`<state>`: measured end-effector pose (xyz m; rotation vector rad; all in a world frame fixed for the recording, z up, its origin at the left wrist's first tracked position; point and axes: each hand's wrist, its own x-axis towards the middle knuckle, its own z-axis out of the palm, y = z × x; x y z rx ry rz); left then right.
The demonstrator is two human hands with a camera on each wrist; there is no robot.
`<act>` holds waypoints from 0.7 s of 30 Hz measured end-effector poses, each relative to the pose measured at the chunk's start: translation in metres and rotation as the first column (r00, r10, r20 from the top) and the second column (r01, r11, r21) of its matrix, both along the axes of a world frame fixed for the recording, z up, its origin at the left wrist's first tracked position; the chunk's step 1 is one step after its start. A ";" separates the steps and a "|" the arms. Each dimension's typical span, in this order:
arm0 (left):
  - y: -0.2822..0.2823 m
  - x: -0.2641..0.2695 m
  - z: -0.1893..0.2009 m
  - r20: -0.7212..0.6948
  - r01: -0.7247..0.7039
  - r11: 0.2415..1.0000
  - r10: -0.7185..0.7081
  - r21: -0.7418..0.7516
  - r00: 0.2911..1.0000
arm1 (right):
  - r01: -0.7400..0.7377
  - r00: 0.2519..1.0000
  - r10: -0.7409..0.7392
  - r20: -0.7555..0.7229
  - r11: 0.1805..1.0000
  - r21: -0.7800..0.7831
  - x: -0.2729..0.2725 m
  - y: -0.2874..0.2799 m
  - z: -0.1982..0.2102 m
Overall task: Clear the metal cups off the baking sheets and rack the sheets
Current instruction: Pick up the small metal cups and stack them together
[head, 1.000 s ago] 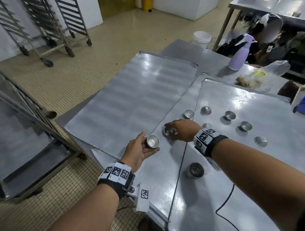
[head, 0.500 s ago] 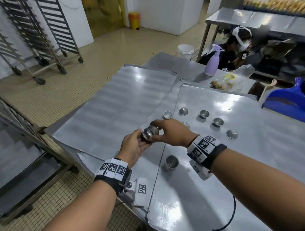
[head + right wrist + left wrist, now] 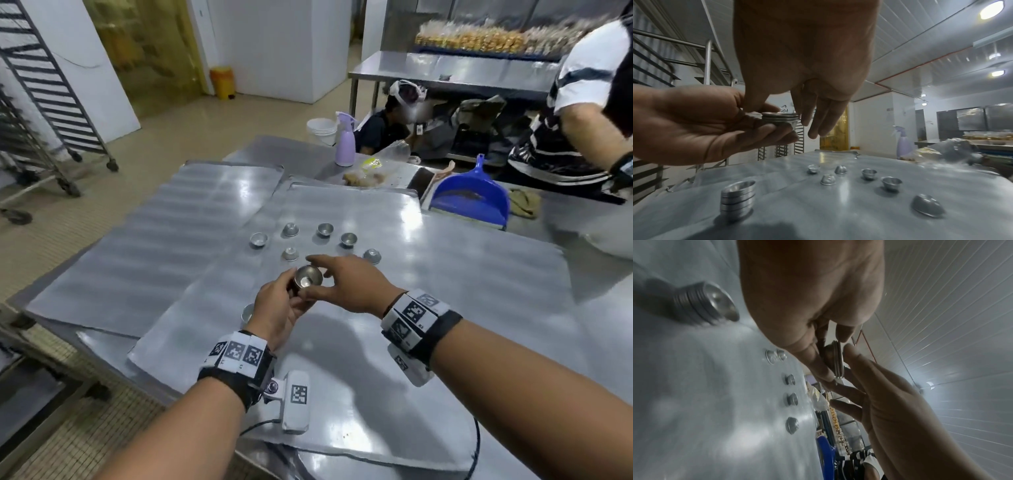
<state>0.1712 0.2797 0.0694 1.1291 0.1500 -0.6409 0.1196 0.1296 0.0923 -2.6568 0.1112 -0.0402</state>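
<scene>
Off to the left the wheeled rack [image 3: 51, 102] is standing on the tiled floor, and a bare baking sheet [image 3: 154, 246] is lying beside it. The left hand [image 3: 277, 308] is cupping a small nested stack of metal cups [image 3: 307, 278] in curled fingers above the nearer sheet [image 3: 445, 291]. The right hand [image 3: 346, 284] is pinching the stack's rim between thumb and forefinger. A taller stack [image 3: 736, 198] is standing below, loose cups [image 3: 348, 239] are lying scattered beyond, and a blue dustpan [image 3: 469, 198] is resting farther right.
</scene>
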 end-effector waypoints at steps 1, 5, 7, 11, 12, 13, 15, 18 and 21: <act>-0.008 -0.007 -0.001 -0.007 0.015 1.000 -0.015 -0.008 1.000 | 0.037 0.999 -0.037 0.004 0.999 0.013 -0.009 -0.010 -0.003; -0.030 -0.025 -0.007 -0.067 0.055 0.998 -0.057 -0.026 0.996 | 0.262 0.964 -0.263 0.051 0.965 0.007 -0.034 -0.057 -0.019; -0.039 -0.027 -0.012 -0.084 0.066 0.998 -0.065 0.002 0.994 | 0.367 0.930 -0.366 0.030 0.930 -0.002 -0.040 -0.080 -0.032; -0.051 -0.021 -0.024 -0.127 0.098 0.994 -0.093 0.037 0.988 | 0.471 0.879 -0.471 -0.070 0.882 -0.029 -0.039 -0.117 -0.060; -0.054 -0.017 -0.028 -0.141 0.109 0.993 -0.102 0.046 0.985 | 0.487 0.869 -0.487 -0.091 0.873 -0.026 -0.035 -0.125 -0.066; -0.058 -0.012 -0.032 -0.155 0.116 0.992 -0.107 0.051 0.982 | 0.502 0.858 -0.502 -0.109 0.864 -0.023 -0.029 -0.131 -0.071; -0.064 -0.002 -0.041 -0.185 0.124 0.990 -0.110 0.064 0.977 | 0.517 0.844 -0.515 -0.147 0.856 -0.028 -0.015 -0.141 -0.079; -0.074 0.013 -0.054 -0.219 0.157 0.984 -0.136 0.081 0.966 | 0.503 0.842 -0.503 -0.194 0.863 -0.053 0.012 -0.152 -0.089; -0.080 0.025 -0.070 -0.243 0.194 0.975 -0.162 0.112 0.956 | 0.483 0.850 -0.483 -0.211 0.874 -0.057 0.043 -0.159 -0.098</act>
